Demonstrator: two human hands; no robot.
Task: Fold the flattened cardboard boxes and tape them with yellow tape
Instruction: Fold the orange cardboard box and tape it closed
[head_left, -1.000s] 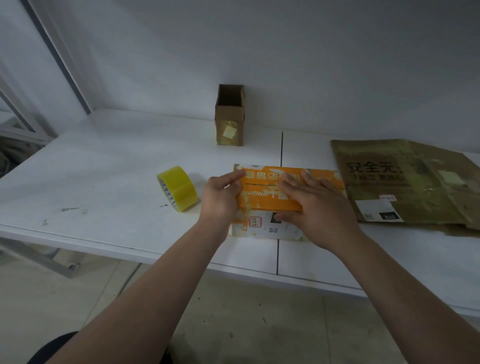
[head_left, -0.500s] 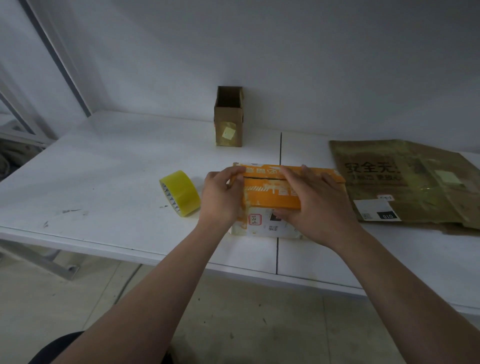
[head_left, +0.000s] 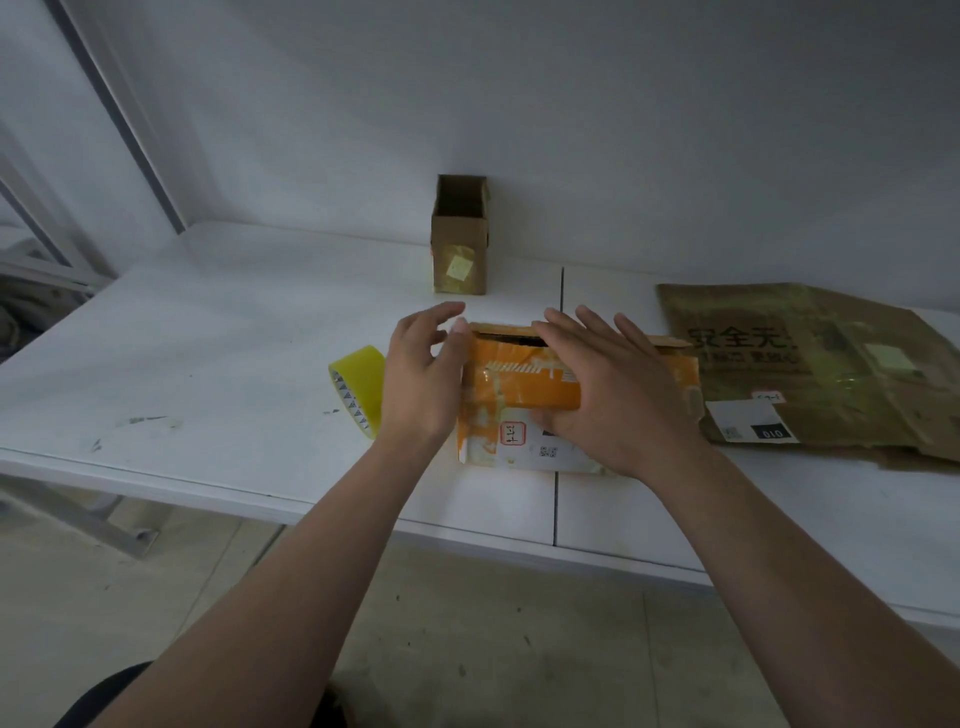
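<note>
The orange box (head_left: 519, 382) is set near the table's (head_left: 208, 343) front edge. Its top is pressed by the right hand (head_left: 618, 400), fingers straight and spread. Its left end is touched by the left hand (head_left: 421, 379), fingers loose, nothing gripped. The tape (head_left: 356, 384) is stood just left.

The flattened brown cardboard (head_left: 857, 374) on the right carries large black Chinese characters (head_left: 737, 338) reading 安全无. The smaller line beneath them is too blurred to read. At its near edge a white label (head_left: 737, 418) has a black block reading 010 and a tiny square code that cannot be read. Just above the label, a small red-bordered tag (head_left: 769, 397) bears illegible handwriting. The orange box (head_left: 519, 384) shows white print, partly under the right hand (head_left: 618, 395) and unreadable. On its white front, a red-bordered sticker (head_left: 512, 434) holds handwritten marks beside a QR code (head_left: 548, 451). The pale sticker (head_left: 460, 266) on the upright brown box (head_left: 460, 228) shows no legible writing.
</note>
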